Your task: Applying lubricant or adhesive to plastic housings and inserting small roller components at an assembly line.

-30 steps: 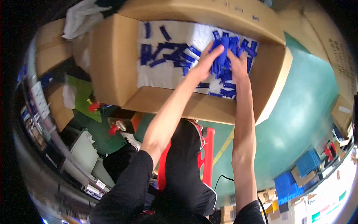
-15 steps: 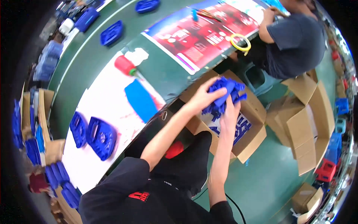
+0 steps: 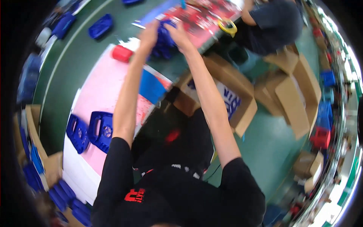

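Above the table's far part, my left hand and my right hand close from both sides around a bunch of small blue plastic pieces. Motion blurs the bunch, so the kind of piece cannot be made out. Below it lies a flat bright-blue sheet, and left of my left forearm a red-bodied tool rests, its far end partly hidden. Nearer me on the pink and white sheet are two blue moulded plastic shells, one partly covered by my left arm.
An open cardboard box with blue pieces inside stands right of the table, another open box beyond it. A co-worker in a dark shirt sits at the far right. A yellow tape roll lies at the table edge. A blue shell lies far left.
Both hands have carried the blue bunch from above the cardboard box leftward and away from me, over the table. The view has shifted, and both arms now reach farther out.
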